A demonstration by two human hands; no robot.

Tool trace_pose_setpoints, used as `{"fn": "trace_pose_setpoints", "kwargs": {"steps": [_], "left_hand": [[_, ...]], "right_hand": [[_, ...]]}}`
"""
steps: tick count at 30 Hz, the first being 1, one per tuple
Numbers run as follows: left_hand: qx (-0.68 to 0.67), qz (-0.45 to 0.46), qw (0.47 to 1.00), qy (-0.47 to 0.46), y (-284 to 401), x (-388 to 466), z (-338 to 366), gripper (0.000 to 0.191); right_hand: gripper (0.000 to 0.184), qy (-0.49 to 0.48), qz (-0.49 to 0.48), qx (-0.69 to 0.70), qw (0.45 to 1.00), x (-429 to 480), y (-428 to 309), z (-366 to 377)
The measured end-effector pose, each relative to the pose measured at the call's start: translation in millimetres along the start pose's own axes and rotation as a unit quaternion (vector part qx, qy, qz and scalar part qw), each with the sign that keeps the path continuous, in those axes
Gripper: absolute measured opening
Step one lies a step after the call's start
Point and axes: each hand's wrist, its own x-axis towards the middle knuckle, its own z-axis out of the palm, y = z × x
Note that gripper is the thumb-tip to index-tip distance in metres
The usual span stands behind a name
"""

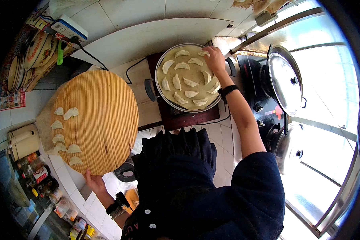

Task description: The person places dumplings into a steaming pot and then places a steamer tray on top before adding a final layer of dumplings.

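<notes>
My left hand (pixel 95 182) grips the near edge of a round slatted wooden tray (pixel 105 105), which lies at the left. Several uncooked dumplings (pixel 73 148) rest along the tray's left side. At the top centre stands a round metal steamer pan (pixel 157 75) lined with a pale cloth (pixel 174 80), with many dumplings spread over it. My right hand (pixel 215 58) is at the pan's upper right edge, its fingertips on a dumpling (pixel 203 53) lying at the rim.
Right of the pan are a black gas stove (pixel 248 81), a lidded pot (pixel 283 82) and another metal lid (pixel 288 150). A power strip (pixel 69 28) with a black cord is at the upper left, near stacked plates (pixel 16 72). Bottles (pixel 42 174) line the lower left.
</notes>
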Motion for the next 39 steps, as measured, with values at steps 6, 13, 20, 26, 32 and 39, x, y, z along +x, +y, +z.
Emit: {"fn": "trace_pose_setpoints", "kwargs": {"steps": [6,13,20,26,32,39], "left_hand": [[0.015,-0.010,1.000,0.001,0,0,12,0.067],[0.027,-0.012,1.000,0.007,5,-5,26,0.068],[0.022,-0.001,1.000,0.002,4,-3,24,0.070],[0.005,0.011,1.000,-0.002,2,-6,23,0.068],[-0.001,0.001,1.000,-0.002,2,-7,32,0.064],[-0.009,0.017,1.000,-0.007,1,-11,25,0.060]], "right_hand": [[0.031,-0.120,-0.078,0.016,0.990,-6,-21,2],[0.029,-0.136,-0.067,-0.002,0.988,-4,-23,10],[0.027,-0.151,-0.080,-0.017,0.985,12,-30,11],[0.033,-0.127,-0.002,0.032,0.991,34,-47,12],[0.030,-0.129,-0.125,0.042,0.983,44,-45,54],[0.028,-0.162,-0.142,0.008,0.977,60,-41,50]]}}
